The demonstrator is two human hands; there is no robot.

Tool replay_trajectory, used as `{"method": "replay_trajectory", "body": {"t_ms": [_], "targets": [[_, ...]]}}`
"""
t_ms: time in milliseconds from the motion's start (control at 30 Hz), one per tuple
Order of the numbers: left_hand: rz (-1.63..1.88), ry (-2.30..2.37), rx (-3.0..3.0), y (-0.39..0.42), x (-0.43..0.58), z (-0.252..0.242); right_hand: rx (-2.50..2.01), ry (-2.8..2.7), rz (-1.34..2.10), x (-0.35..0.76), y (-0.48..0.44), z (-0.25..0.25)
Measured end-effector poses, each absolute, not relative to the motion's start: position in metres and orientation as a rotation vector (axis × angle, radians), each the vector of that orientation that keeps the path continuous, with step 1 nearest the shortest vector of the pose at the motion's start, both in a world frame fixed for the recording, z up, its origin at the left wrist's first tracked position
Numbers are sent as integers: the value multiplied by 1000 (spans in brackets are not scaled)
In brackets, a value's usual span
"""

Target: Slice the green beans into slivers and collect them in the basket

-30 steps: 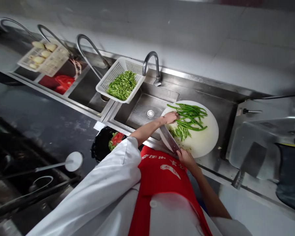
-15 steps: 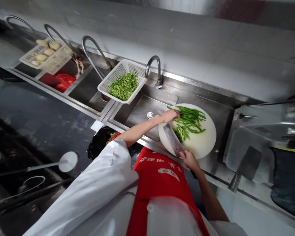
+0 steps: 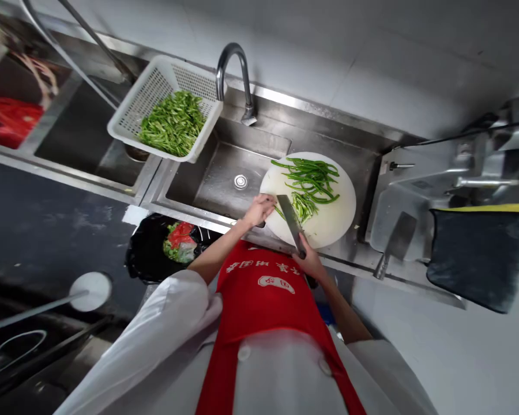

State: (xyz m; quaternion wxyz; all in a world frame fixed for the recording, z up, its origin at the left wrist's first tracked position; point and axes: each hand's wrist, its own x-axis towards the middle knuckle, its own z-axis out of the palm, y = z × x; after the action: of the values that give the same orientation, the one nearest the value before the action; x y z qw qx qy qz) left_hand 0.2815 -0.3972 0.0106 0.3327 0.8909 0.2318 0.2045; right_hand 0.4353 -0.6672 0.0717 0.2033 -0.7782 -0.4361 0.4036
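Beyond the red cloth apron (image 3: 263, 308), the right hand (image 3: 309, 262) grips a flat metal cleaver (image 3: 290, 222), its blade slanting over a round, smooth, white board (image 3: 339, 222). The left hand (image 3: 258, 211) bends its fingers at the board's left edge; whether they pinch anything, I cannot tell. Thin green slivers (image 3: 305, 207) lie beside the blade, long glossy peppers (image 3: 313, 169) behind them. Farther back sits a perforated plastic basket (image 3: 155, 86).

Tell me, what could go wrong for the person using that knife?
The left hand is close to the blade of the knife in the right hand, so a slip might cut a finger. The round white board reaches over the sink basin, so some cut green pieces could perhaps fall in near that edge.
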Motion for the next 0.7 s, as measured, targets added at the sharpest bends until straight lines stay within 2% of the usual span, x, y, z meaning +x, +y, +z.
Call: {"method": "replay_trajectory", "body": {"t_ms": [167, 433, 700], "targets": [[892, 1040, 2091, -397, 228, 19, -2566, -1396, 1073, 393, -658, 67], [669, 1123, 2050, -414, 132, -10, -2842, -1527, 1028, 348, -624, 63], [628, 1061, 1973, -410, 122, -24, -2932, -1406, 1034, 350, -621, 67]]}}
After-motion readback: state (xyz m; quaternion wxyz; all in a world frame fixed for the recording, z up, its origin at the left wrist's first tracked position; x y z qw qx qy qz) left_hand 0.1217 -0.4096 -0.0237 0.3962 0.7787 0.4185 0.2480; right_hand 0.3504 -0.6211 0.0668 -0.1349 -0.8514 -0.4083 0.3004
